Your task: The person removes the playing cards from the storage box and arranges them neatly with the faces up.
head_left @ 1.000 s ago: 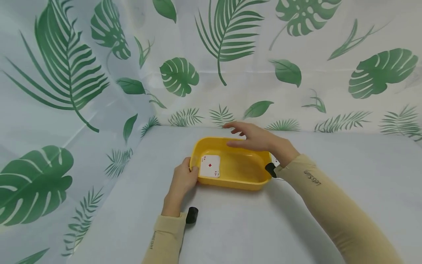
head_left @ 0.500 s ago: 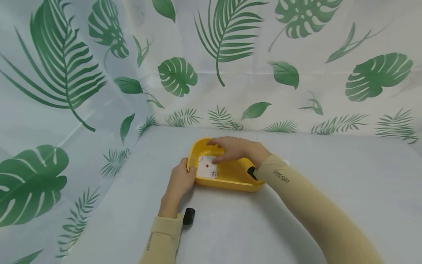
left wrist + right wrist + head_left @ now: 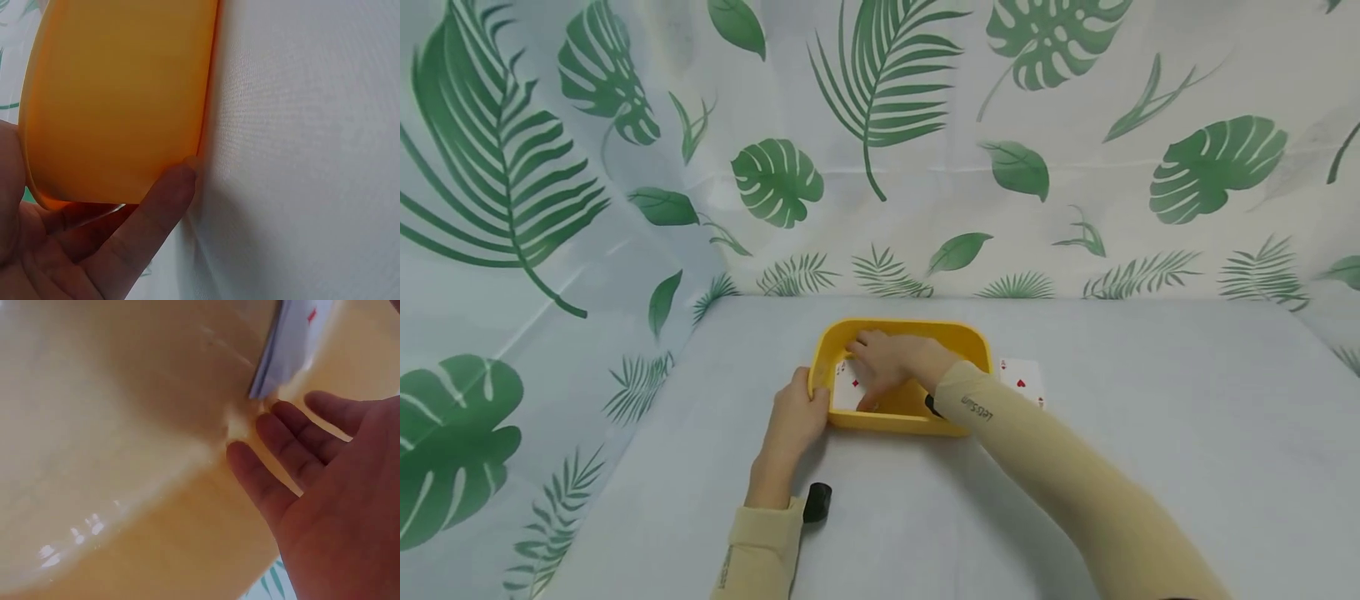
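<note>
The two hands are apart. The left hand (image 3: 796, 412) is clamped on the left end of the yellow tray (image 3: 887, 423); from the left wrist, its fingers show against the outer wall, one of them low down close to the desk. The right hand (image 3: 891, 362) reaches inside the tray, fingers outstretched toward the far wall and thumb toward the near one, over a small stack of playing cards (image 3: 846, 390). From the right wrist, the fingertips lie just beside the stack's edge; whether they touch it cannot be told.

The stack lies at the tray's left end, a red diamond showing on top. The tray itself sits in the far left part of the desk (image 3: 880, 517), near the far edge. Just beyond the tray's right end, a card with a red heart (image 3: 1021, 381) lies face up on the desk.

Both arms wear beige sleeves (image 3: 1067, 483), with a black object (image 3: 817, 503) at the left wrist. Along the desk's far and left edges stands a white backdrop (image 3: 940, 187) printed with green leaves.
</note>
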Demonstrator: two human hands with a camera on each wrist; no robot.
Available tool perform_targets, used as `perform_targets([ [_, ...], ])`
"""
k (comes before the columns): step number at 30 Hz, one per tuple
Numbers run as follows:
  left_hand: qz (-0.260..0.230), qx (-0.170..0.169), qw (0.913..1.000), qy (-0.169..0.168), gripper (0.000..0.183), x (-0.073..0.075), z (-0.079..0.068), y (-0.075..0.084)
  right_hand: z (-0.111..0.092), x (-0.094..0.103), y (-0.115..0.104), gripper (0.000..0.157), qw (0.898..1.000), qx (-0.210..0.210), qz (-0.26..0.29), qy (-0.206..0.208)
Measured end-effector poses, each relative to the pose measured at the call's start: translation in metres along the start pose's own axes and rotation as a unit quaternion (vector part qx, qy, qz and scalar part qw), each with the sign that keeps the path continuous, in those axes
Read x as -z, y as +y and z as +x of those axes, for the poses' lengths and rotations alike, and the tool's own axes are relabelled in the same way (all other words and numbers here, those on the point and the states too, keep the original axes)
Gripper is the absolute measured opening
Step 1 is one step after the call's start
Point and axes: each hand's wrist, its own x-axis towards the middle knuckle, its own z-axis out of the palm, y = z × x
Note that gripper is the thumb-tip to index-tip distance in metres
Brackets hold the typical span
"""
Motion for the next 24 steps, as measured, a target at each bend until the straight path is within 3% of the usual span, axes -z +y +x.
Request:
perform_targets([
  [9, 0.012, -0.024, 0.9996, 0.007, 0.040, -0.0009, -0.0014, -0.0008, 0.0037, -0.0097, -0.0049, 0.087, 0.998, -0.029, -0.054, 0.000],
  [14, 0.012, -0.034, 0.9993, 0.010, 0.040, -0.0002, -0.0017, -0.0018, 0.0052, -0.0107, -0.0053, 0.082, 0.998, -0.025, -0.052, 0.001],
  [21, 0.004, -0.006, 1.0000, 0.002, 0.041, -0.0017, -0.0023, -0.0002, 0.0033, -0.0093, -0.0028, 0.081, 0.999, -0.012, -0.041, -0.003],
  [24, 0.006, -0.009, 0.9999, 0.003, 0.040, -0.0026, -0.0020, -0.0002, 0.0010, -0.0099, 0.0006, 0.082, 1.000, -0.006, -0.018, 0.001],
])
